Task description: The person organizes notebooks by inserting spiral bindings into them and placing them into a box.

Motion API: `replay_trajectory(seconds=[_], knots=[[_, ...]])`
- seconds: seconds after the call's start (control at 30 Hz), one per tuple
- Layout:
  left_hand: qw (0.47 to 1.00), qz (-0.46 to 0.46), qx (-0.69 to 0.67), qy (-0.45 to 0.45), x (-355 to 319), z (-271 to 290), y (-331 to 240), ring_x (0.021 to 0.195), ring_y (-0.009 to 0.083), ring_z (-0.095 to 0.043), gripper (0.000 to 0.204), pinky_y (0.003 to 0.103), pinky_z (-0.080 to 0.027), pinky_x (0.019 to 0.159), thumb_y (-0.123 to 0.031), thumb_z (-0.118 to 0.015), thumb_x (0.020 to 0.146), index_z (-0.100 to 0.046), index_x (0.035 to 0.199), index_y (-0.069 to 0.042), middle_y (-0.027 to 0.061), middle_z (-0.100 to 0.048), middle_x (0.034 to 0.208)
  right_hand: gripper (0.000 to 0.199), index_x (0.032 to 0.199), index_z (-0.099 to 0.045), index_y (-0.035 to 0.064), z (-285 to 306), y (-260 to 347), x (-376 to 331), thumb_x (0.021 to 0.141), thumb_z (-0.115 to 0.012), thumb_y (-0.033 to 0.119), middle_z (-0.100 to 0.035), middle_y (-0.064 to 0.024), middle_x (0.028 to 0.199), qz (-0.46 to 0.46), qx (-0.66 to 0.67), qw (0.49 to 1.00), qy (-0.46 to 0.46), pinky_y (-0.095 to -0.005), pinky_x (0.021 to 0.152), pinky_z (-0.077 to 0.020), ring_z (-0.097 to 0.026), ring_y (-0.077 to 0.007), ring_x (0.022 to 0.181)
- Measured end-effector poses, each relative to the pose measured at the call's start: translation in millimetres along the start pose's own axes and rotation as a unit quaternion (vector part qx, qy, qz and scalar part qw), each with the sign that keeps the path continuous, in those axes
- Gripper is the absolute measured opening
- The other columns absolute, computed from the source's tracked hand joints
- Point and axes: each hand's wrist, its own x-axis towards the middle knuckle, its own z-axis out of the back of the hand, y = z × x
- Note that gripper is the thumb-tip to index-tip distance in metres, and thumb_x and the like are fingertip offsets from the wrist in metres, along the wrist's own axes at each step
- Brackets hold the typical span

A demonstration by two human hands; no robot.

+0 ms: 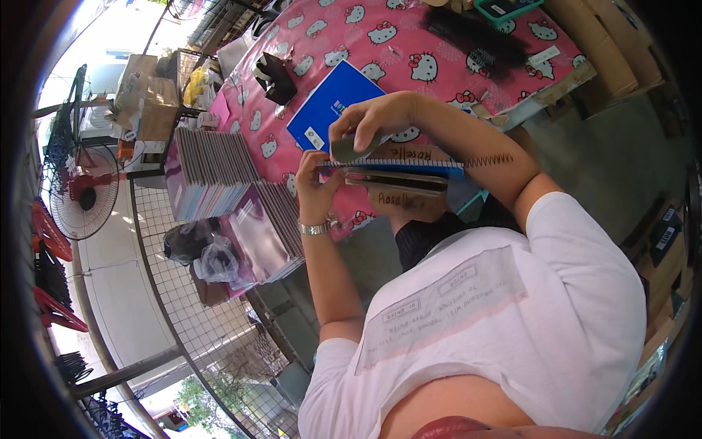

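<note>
A notebook with a blue edge (pixel 455 173) stands on its edge between two wooden blocks, the upper block (pixel 428 152) and the lower block (pixel 408 203), both handwritten on. A dark wire coil (pixel 490 159) runs along its top edge and sticks out loose at the right, across my right forearm. My left hand (pixel 314 183), with a metal watch at the wrist, grips the notebook's left end. Above the coil, my right hand (pixel 376 119) is closed around a flat olive-coloured piece (pixel 356 150) that lies against the coil. Its material is unclear.
A blue notebook (pixel 333 102) lies on the pink-covered table (pixel 398 62), near a black holder (pixel 276 79). A black bristly bundle (pixel 475 40) and a green tray (pixel 504 9) are farther back. Stacks of notebooks (pixel 216 164) stand left, beside a fan (pixel 86 197).
</note>
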Motion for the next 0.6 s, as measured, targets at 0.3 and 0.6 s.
replay_trajectory(seconds=[0.3,0.6], knots=[[0.992,0.072,-0.101,-0.011,3.4,2.0,0.3,0.078,0.0094,-0.058,0.034,0.022,-0.049,0.064,0.01,-0.075,0.072,-0.059,0.101,0.0,0.0026,-0.059,0.091,0.052,0.11,-0.068,0.0007,10.4,-4.2,3.4,0.071,-0.078,0.033,-0.061,-0.0076,0.106,-0.049,-0.093,0.994,-0.032,-0.0299,0.086,-0.046,-0.059,-0.0172,0.098],[0.993,0.056,-0.096,-0.051,-3.3,1.1,6.2,0.08,0.0106,-0.062,0.027,0.024,-0.051,0.067,0.005,-0.071,0.082,-0.058,0.104,-0.001,0.0033,-0.063,0.089,0.053,0.12,-0.069,0.0133,59.5,-16.0,-53.8,0.072,-0.077,0.035,-0.063,-0.0107,0.118,-0.226,-0.612,0.62,-0.436,-0.0425,0.096,-0.0451,-0.054,-0.0295,0.116]])
